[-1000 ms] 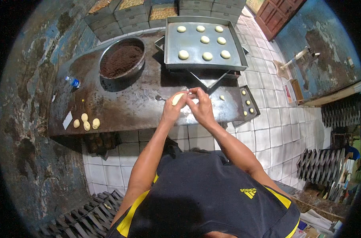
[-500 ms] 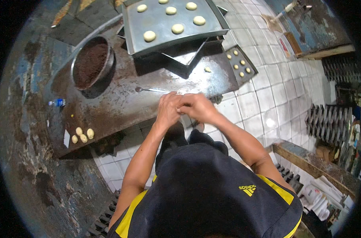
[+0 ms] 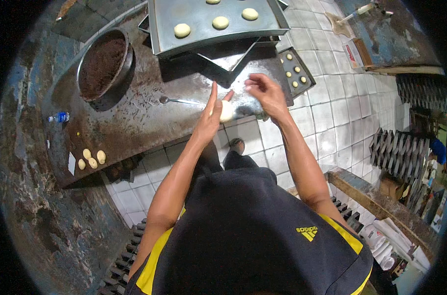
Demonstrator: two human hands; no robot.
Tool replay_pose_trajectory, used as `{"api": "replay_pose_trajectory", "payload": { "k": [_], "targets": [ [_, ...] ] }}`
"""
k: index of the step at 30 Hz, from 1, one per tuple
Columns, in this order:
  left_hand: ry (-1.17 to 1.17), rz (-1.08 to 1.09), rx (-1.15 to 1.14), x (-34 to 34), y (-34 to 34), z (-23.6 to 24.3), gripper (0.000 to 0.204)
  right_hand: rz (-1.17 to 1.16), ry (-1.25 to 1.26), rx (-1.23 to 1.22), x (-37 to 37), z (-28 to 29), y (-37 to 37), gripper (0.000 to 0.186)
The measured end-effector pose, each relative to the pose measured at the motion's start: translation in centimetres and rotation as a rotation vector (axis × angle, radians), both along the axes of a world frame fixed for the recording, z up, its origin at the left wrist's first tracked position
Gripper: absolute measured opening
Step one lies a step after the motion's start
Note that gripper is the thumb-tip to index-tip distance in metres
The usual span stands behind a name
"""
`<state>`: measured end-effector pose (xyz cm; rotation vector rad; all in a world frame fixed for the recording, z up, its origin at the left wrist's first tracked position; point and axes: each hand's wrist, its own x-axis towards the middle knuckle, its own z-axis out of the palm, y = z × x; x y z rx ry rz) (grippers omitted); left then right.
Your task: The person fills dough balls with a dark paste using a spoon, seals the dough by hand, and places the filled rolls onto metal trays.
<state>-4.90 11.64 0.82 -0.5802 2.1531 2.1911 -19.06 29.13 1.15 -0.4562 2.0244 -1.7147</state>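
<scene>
My left hand (image 3: pixel 209 119) is over the near edge of the metal table, thumb and fingers apart, bearing a pale round piece of dough (image 3: pixel 227 112). To its right, my right hand (image 3: pixel 269 97) is raised over the table with its fingers loosely bent and apart, and nothing clear shows in them. A spoon (image 3: pixel 181 101) with dark residue lies on the table left of my left hand. Beyond the hands, a large metal tray (image 3: pixel 199 37) holds several spaced dough balls. A deep metal bowl (image 3: pixel 130 64) of dark brown crumbly filling stands at the left.
Several dough balls (image 3: pixel 92 162) lie at the table's left end beside a white card (image 3: pixel 71 163). A small bottle (image 3: pixel 59 117) lies above them. A smaller dark tray (image 3: pixel 309 83) with dough balls sits right of the table. White tiles (image 3: pixel 322 115) cover the floor.
My hands were together, closed around something hidden; now they are apart. The right hand has moved up and right, and the dough shows in the left. The view has shifted slightly.
</scene>
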Motion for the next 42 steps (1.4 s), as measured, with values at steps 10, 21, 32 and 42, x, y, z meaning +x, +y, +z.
{"api": "replay_pose_trajectory", "payload": {
  "k": [10, 21, 32, 42],
  "targets": [
    [0.013, -0.08, 0.159, -0.9, -0.4, 5.1, 0.062, 0.057, 0.432, -0.235, 2.4, 10.1, -2.5, 0.045],
    [0.305, 0.277, 0.417, -6.2, -7.6, 6.9, 0.06, 0.213, -0.772, -0.373, 1.2, 7.1, -14.3, 0.03],
    [0.259, 0.608, 0.132, -9.0, -23.0, 1.8, 0.04, 0.386, 1.049, 0.503, -24.5, -0.7, -34.7, 0.056],
    [0.018, 0.618, -0.062, -5.9, -28.0, -1.9, 0.041, 0.903, 1.055, 0.695, -27.1, -3.3, -38.5, 0.068]
  ]
}}
